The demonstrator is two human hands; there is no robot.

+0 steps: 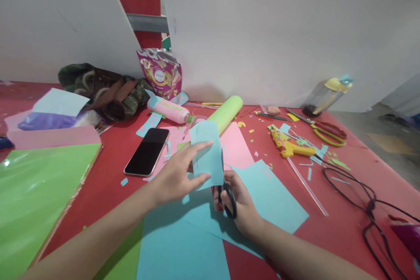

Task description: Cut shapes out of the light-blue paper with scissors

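My left hand pinches a small light blue paper piece with a rounded top, holding it upright above the red table. My right hand grips black-handled scissors, whose blades run up behind the paper's right edge. Beneath both hands lie larger light blue sheets and a pink sheet.
A black phone lies left of the hands. A green paper roll, pink bottle, snack bag, yellow glue gun, red-yellow scissors, water bottle and black cable surround them. Green sheets lie left.
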